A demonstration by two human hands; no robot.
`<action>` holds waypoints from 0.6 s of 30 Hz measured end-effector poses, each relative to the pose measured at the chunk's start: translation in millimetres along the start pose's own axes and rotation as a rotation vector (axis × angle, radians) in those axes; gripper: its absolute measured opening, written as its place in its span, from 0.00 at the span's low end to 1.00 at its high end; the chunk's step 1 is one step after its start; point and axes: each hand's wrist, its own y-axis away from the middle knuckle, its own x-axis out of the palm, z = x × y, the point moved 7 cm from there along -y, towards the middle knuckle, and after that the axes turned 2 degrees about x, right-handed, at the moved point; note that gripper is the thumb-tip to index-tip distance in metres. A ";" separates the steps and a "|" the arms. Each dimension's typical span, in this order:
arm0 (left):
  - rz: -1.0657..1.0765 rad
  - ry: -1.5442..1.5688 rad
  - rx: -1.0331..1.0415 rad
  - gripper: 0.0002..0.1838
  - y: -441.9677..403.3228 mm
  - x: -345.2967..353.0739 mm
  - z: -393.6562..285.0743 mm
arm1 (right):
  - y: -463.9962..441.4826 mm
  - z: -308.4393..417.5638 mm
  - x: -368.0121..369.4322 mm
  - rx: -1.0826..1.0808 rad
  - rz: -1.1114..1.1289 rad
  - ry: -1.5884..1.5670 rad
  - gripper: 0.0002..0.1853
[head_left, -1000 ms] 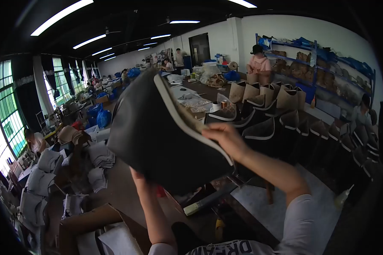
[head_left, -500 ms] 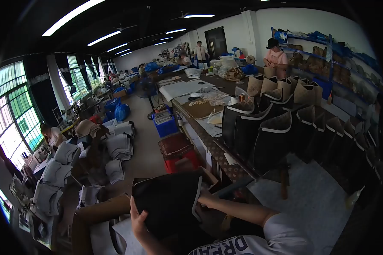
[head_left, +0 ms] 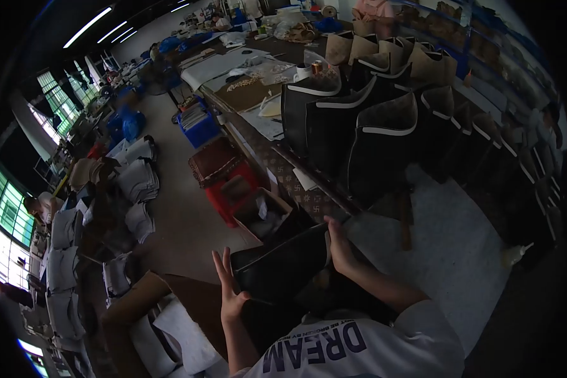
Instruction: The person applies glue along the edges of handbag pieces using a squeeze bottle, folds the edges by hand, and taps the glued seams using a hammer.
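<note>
- Between my two hands, low in the head view and just beyond the lettering on my shirt [head_left: 353,349], hangs a black leather-look piece [head_left: 280,261]; I see no bench top under it.
- Its long axis slants from my left hand [head_left: 234,302] up and away to my right hand [head_left: 345,252]; the pale-edged end points right, the plain end left.
- My right hand is the nearer, lying against that pale edge; its fingers are partly hidden, so I cannot tell whether they pinch.
- My left hand stands at the plain end with fingers spread and thumb apart, gripping nothing that I can see; whether the thumb touches is unclear.
- Past the piece's far side sits an open carton [head_left: 268,217], near a red bin [head_left: 217,200].
- On my right, a wooden handle [head_left: 406,233] lies at the left edge of the grey-topped bench [head_left: 447,271], a nozzle bottle [head_left: 515,254] near its right edge.
- Black pale-rimmed covers [head_left: 381,151] stand beyond its far edge.
</note>
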 end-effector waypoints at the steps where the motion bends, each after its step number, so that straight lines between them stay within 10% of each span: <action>1: 0.042 -0.024 -0.039 0.76 -0.3 13.0 11.2 | -1.7 18.0 -12.1 -0.224 -0.033 0.091 0.30; 3: 0.203 -0.107 0.031 0.67 -1.6 46.7 29.4 | 15.4 76.2 -16.5 -0.707 -0.098 0.494 0.27; 6: 0.162 -0.904 0.014 0.42 3.3 77.0 37.1 | 33.3 97.9 34.4 -0.874 0.457 0.700 0.25; 9: 0.042 -0.508 -0.006 0.35 -3.2 55.1 34.8 | 29.2 52.4 57.0 -1.006 0.603 1.032 0.22; 18: 0.196 -0.762 0.040 0.22 -8.7 34.0 23.2 | -25.8 44.2 47.4 -0.751 0.608 0.803 0.05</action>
